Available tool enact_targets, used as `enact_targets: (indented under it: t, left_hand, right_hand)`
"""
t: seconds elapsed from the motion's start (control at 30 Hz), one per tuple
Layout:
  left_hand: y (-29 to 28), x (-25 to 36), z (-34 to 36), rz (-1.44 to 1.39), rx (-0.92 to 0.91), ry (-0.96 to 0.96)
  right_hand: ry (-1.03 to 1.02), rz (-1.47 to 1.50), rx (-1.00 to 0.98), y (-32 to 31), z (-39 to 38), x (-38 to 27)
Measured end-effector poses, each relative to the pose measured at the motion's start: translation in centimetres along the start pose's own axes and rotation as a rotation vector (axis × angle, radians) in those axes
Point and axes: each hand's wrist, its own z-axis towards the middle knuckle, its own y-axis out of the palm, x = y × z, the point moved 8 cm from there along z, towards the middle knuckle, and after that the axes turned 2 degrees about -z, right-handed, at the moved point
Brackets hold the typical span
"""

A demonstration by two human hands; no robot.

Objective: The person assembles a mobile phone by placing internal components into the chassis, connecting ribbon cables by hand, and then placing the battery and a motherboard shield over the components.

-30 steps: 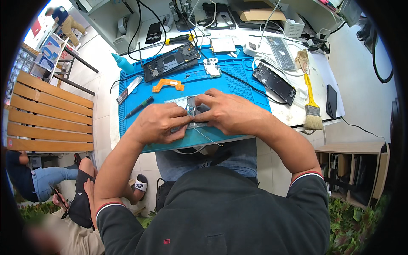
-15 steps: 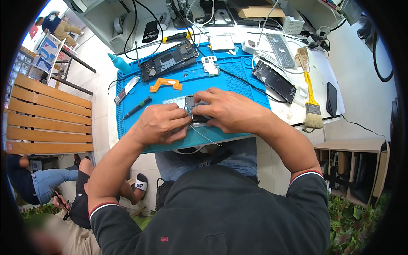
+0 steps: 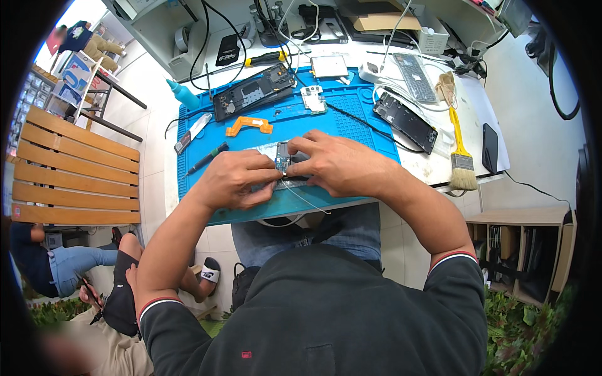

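Observation:
At the front of the blue repair mat (image 3: 351,136), both hands work at a small circuit board (image 3: 283,156), part of an opened phone-like assembly over a silvery plate (image 3: 267,150). My left hand (image 3: 240,180) is at the board's left side, thumb and fingers pinched near its lower end; what they hold is hidden. My right hand (image 3: 338,164) steadies the board from the right, with fingertips on its upper and lower parts. From beneath the left fingertips a thin pale wire (image 3: 307,199) runs off toward the mat's front edge.
A dark pen-like screwdriver (image 3: 210,156) and orange flex cable (image 3: 249,125) lie left. Behind are an opened phone body (image 3: 254,91) and a white-metal board (image 3: 313,100). A phone frame (image 3: 406,120), yellow-handled brush (image 3: 462,156) and black phone (image 3: 490,147) lie right.
The view has shifted slightly. My left fingers have moved a little at the board's lower end; the right hand keeps its hold.

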Motion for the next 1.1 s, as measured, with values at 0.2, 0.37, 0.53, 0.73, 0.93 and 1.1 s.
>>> enact_targets:
  t: [0.2, 0.37, 0.53, 0.73, 0.93, 1.1]
  left_hand:
    - [0.5, 0.3, 0.2, 0.065, -0.044, 0.056]
    - [0.7, 1.0, 0.8, 0.122, -0.087, 0.141]
    - [0.7, 1.0, 0.8, 0.122, -0.111, 0.159]
    - [0.5, 1.0, 0.8, 0.102, -0.118, 0.11]
    - [-1.2, -2.0, -0.1, -0.079, 0.067, -0.179]
    - [-0.5, -0.4, -0.4, 0.001, 0.056, -0.099]
  right_hand:
    - [0.043, 0.005, -0.045, 0.2, 0.1, -0.1]
    - [0.022, -0.039, -0.052, 0.5, 0.2, -0.5]
    - [-0.001, -0.075, -0.058, 0.3, 0.2, -0.5]
    - [-0.001, -0.029, 0.049, -0.1, -0.1, 0.0]
    - [0.09, 0.148, 0.027, -0.8, -0.2, 0.5]
    - [0.048, 0.224, -0.006, -1.1, -0.2, 0.7]
